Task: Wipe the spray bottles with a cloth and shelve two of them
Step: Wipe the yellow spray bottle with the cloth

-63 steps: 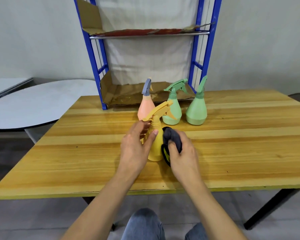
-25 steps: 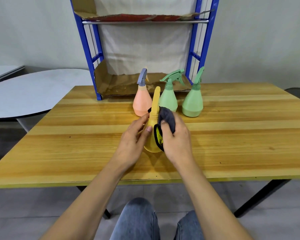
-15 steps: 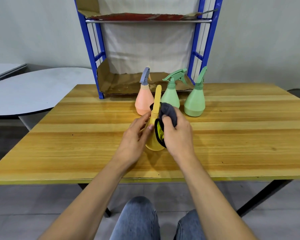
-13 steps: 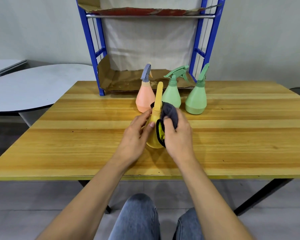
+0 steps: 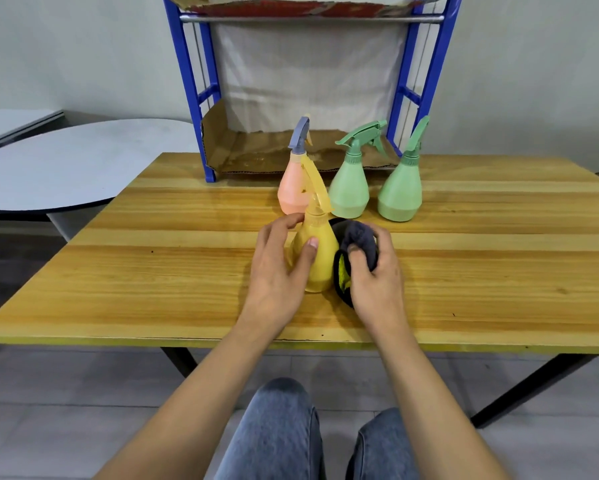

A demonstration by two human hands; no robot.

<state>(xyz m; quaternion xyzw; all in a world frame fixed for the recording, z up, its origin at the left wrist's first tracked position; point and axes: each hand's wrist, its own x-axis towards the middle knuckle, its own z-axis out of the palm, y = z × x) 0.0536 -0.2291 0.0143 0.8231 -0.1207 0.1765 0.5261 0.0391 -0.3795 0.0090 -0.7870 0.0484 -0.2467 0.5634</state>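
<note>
The yellow spray bottle point(image 5: 317, 251) stands upright on the wooden table point(image 5: 152, 271), near its front edge; the left hand point(image 5: 277, 268) grasps its body, thumb across the front; the right hand point(image 5: 374, 271) clutches a dark cloth point(image 5: 358, 239) bunched against the bottle's right side; behind stand a pink bottle point(image 5: 291, 192) and two green bottles point(image 5: 348, 188), just in front of the blue shelf rack point(image 5: 194, 91).

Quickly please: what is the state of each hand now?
Left hand: holds the yellow plastic spray bottle.
Right hand: grips the dark grey cloth against that bottle.
</note>
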